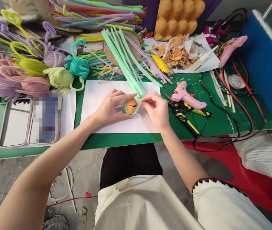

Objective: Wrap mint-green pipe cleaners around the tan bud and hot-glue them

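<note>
My left hand (109, 107) grips a small orange egg-shaped form (131, 105) that rests on a white sheet of paper (97, 102). A mint-green pipe cleaner is wound round the form's edge. My right hand (156, 108) pinches that green pipe cleaner at the form's right side. A bundle of mint-green pipe cleaners (124, 60) fans away from the form toward the back of the table.
A pink glue gun (186, 95) and yellow-black cutters (186, 119) lie to the right, with cables trailing. Finished fuzzy swan-like figures (37, 68) crowd the left. Two phones (30, 121) lie front left. An orange moulded tray (178, 16), scraps and a blue board (263, 60) stand behind.
</note>
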`<state>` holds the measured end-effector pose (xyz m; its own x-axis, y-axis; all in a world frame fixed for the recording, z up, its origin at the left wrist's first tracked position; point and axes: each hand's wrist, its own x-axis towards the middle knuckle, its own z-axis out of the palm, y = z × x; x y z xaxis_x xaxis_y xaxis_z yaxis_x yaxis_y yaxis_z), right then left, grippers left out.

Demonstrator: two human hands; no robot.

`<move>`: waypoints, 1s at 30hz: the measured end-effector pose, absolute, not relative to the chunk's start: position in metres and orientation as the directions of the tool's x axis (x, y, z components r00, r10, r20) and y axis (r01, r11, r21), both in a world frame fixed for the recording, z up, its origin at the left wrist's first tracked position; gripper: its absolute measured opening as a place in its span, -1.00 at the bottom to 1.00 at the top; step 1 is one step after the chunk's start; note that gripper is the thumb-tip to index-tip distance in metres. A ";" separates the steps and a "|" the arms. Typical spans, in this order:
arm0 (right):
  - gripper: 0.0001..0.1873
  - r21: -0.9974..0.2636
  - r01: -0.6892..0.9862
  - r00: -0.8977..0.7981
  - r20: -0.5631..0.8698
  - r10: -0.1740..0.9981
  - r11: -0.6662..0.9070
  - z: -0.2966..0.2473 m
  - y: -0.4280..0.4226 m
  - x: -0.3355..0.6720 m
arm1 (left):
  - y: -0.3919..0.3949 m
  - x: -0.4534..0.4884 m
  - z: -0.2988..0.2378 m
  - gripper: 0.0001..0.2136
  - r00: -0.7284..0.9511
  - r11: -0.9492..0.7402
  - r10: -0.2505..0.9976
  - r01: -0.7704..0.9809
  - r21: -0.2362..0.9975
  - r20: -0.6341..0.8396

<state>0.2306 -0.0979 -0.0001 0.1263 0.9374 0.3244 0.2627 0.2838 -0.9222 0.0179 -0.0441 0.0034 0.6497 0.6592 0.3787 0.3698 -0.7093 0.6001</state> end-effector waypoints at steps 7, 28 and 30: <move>-0.88 -0.914 0.286 0.116 0.331 0.937 0.288 0.001 -0.099 0.228 | -0.040 0.015 0.000 -0.31 0.669 -0.735 0.624 0.326 0.595 0.404; -0.84 -0.902 0.281 0.134 0.374 0.918 0.327 0.000 -0.103 0.224 | -0.038 0.014 0.002 -0.29 0.686 -0.742 0.607 0.308 0.595 0.402; -0.87 -0.903 0.299 0.168 0.367 0.915 0.307 -0.002 -0.104 0.223 | -0.038 0.014 0.002 -0.28 0.684 -0.739 0.611 0.312 0.597 0.399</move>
<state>0.2235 -0.1041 -0.0019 0.1683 0.9150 0.3667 0.2993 0.3071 -0.9034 0.0140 -0.0380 0.0025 0.6842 0.6107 0.3986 0.3118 -0.7390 0.5971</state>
